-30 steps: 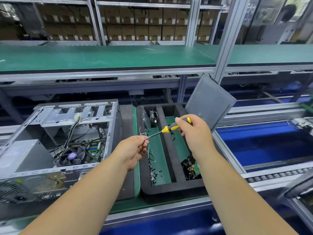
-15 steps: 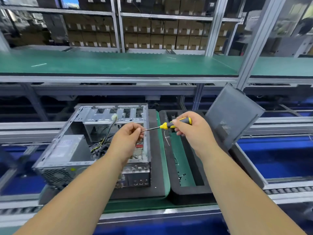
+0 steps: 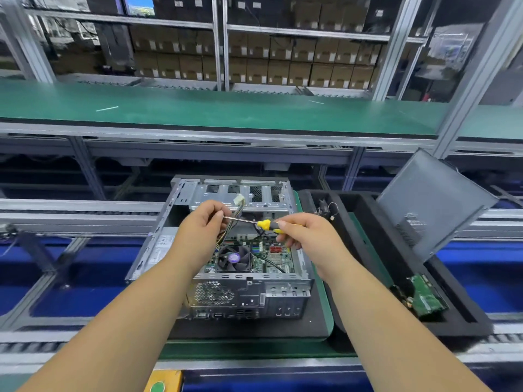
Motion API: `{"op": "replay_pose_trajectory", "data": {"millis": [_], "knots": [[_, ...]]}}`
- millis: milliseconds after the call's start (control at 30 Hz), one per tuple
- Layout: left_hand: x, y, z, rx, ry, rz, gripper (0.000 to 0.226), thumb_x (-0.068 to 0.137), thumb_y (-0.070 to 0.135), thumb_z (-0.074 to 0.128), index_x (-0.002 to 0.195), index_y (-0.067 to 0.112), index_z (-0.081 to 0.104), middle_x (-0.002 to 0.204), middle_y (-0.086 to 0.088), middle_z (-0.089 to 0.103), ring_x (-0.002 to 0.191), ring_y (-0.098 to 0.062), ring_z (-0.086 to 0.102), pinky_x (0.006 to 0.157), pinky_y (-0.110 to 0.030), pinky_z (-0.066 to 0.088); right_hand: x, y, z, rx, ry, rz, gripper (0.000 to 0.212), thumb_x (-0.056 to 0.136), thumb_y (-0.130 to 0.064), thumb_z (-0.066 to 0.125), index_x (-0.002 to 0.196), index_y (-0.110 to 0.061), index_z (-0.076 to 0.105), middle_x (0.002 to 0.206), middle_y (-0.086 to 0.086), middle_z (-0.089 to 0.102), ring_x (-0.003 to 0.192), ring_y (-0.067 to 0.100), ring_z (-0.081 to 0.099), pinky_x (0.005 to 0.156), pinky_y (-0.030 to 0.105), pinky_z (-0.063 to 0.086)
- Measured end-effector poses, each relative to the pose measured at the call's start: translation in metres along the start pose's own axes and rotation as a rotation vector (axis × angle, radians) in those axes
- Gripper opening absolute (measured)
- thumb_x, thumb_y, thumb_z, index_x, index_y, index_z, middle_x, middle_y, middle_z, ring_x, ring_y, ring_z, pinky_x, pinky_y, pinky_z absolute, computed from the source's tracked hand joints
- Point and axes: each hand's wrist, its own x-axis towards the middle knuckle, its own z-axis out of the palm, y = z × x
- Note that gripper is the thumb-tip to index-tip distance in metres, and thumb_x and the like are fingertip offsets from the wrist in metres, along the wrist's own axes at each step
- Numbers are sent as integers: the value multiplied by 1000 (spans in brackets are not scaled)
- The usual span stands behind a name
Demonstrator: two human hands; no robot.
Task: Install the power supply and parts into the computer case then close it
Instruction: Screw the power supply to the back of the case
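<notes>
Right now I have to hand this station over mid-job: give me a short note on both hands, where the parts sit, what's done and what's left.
Right hand grips the yellow-handled screwdriver above the open computer case.
Left hand pinches the screwdriver's tip; whether it holds a screw is too small to tell.
Power supply already sits inside the case, at its left. Motherboard and fan are in.
Side panel leans on the black foam tray at right; a green circuit board lies in that tray.
Left: fasten parts, fit anything remaining from the tray, close the case with the panel.
</notes>
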Motion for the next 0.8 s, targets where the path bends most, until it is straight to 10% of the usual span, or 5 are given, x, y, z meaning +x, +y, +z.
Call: {"op": "replay_pose_trajectory", "data": {"millis": [233,467,800], "knots": [[9,-9,-22,-132,-53,-66,29,105,27,31,108,36,59,103,4,68,101,-13,64,93,-36,50,6,8,29,110,43,12,15,95,-19,61,94,-17,76,74,0,71,59,7,55,53,14,43],[7,-58,-87,825,129,-317,58,92,51,47,138,16,42,131,-18,50,118,-40,45,95,-47,40,8,33,49,181,124,78,14,96,-19,60,98,-18,74,74,1,70,60,9,52,58,15,45],[11,-82,-90,838,-15,-379,99,81,69,53,155,26,5,145,-5,47,125,-31,50,81,-37,42,13,62,66,24,253,-83,12,94,-27,62,91,-35,71,84,-17,71,77,-2,65,68,16,46]]}}
